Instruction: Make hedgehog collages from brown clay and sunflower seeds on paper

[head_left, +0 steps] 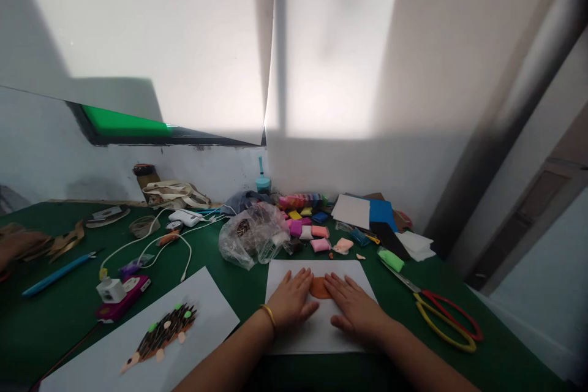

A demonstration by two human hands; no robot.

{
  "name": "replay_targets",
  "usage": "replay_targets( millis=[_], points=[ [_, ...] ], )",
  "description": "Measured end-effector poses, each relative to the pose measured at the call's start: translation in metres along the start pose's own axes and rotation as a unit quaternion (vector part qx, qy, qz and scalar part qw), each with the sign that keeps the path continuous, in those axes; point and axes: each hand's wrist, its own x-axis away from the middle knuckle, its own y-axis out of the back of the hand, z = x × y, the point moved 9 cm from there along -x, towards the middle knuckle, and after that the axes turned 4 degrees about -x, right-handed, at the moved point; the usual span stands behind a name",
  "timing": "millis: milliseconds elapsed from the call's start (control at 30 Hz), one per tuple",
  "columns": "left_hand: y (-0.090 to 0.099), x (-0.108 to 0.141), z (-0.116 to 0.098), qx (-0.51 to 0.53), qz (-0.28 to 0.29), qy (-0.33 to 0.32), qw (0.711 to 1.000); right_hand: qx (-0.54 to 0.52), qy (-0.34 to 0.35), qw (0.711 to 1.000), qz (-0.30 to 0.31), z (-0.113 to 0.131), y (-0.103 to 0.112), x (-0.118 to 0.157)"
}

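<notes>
A flattened orange-brown clay oval point(321, 287) lies on a white sheet point(298, 343) at the front middle. My left hand point(290, 301) rests at the oval's left edge, fingers stretched out flat, a yellow bracelet on the wrist. From the right, my right hand point(356, 306) lies with fingers spread, its fingertips touching the oval's right edge. Neither hand grasps anything. On a second white sheet point(105, 361) to the left is a hedgehog figure point(168, 332) with dark spines and green and pink dots.
Scissors point(445, 318) lie right of the sheet, beside a green clay pack point(391, 259). Behind are a clear plastic bag point(252, 236) and several coloured clay packs point(307, 230). A charger point(111, 290) with cables stands left. Another person's hand point(21, 245) is at the far left.
</notes>
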Motion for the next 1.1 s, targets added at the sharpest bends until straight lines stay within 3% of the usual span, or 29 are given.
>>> replay_targets(
  millis=[167, 333, 533, 733, 800, 867, 1000, 1100],
  points=[
    [-0.008, 0.010, -0.007, -0.056, 0.022, -0.009, 0.998, 0.008, -0.013, 1.000, 0.005, -0.001, 0.002, 0.001],
    [0.005, 0.007, 0.012, 0.007, -0.029, 0.055, 0.998, -0.005, -0.038, 0.998, -0.054, 0.000, 0.016, -0.002],
    [0.002, 0.008, 0.015, 0.013, -0.054, 0.048, 0.997, -0.006, 0.033, 0.998, 0.048, 0.040, -0.002, -0.022],
    [-0.005, 0.006, 0.010, -0.031, -0.044, 0.030, 0.998, -0.040, 0.021, 0.999, 0.030, 0.041, -0.001, -0.024],
    [-0.006, 0.006, 0.009, -0.034, -0.042, 0.031, 0.998, -0.074, 0.010, 0.997, 0.008, 0.032, 0.001, -0.023],
    [-0.005, 0.006, 0.010, -0.026, -0.039, 0.039, 0.998, -0.125, -0.021, 0.990, -0.058, 0.013, 0.013, -0.022],
    [0.010, 0.000, 0.016, 0.013, -0.054, 0.075, 0.996, -0.177, -0.146, 0.944, -0.236, -0.050, 0.053, -0.006],
    [0.020, -0.012, 0.025, 0.029, -0.067, 0.100, 0.992, -0.159, -0.214, 0.921, -0.285, -0.087, 0.073, 0.006]
  ],
)
